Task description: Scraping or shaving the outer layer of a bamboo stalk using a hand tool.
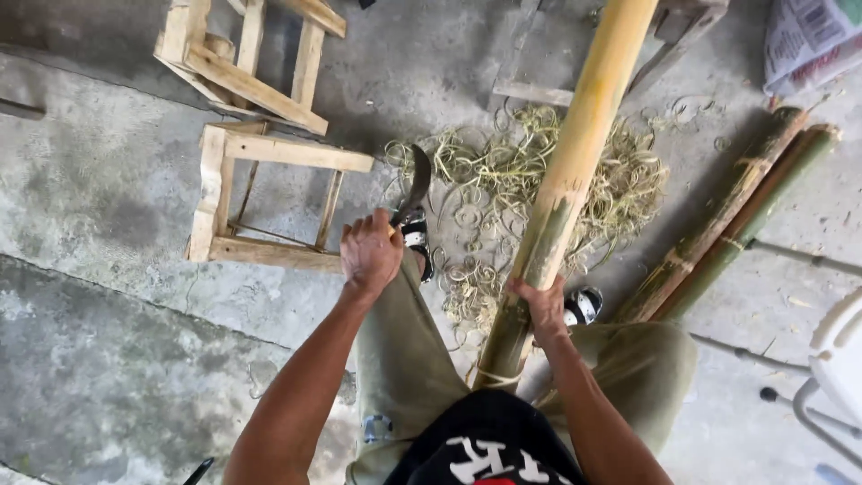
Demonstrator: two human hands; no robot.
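Note:
My left hand (370, 251) is closed around the handle of a curved dark knife (417, 184), whose blade points away from me, to the left of the pole. My right hand (541, 305) grips a long bamboo pole (575, 171) near its lower, green part. The pole runs from between my knees up and away to the top of the view; its upper length is pale and stripped. A heap of curled bamboo shavings (503, 189) lies on the concrete floor under and around the pole. My feet in sandals (584, 305) rest by the shavings.
Two small wooden frame stools (269, 153) stand to the left. Two more bamboo poles (736, 216) lie on the right. A white plastic chair (840, 359) is at the right edge, a printed sack (813, 36) at top right, planks (539, 90) behind the shavings.

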